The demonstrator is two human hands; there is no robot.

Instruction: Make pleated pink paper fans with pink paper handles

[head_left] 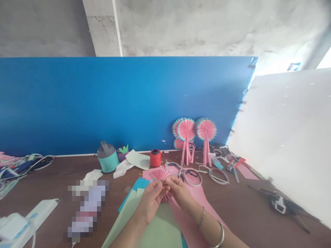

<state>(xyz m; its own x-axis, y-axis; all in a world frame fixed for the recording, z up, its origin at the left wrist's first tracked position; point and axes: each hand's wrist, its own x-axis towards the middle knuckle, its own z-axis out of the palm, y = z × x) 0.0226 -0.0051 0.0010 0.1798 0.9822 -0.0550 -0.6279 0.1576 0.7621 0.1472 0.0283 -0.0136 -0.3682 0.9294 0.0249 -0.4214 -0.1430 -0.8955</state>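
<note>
Pink paper fan (158, 173), its middle hidden by our left hand (152, 199) and right hand (180, 193), both clamped there; a pixelated object (88, 210) and cut-off power strip (41, 216) lie leftward.

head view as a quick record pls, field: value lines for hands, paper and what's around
left hand: fingers curled at the middle of the pleated pink paper
right hand: fingertips together beside the left's; anything pinched is too small to tell
right wrist: bracelet and bangle
under hands: green sheets, pink sheets
back of table: red spool, teal container
by blue panel: round pink fans
</note>
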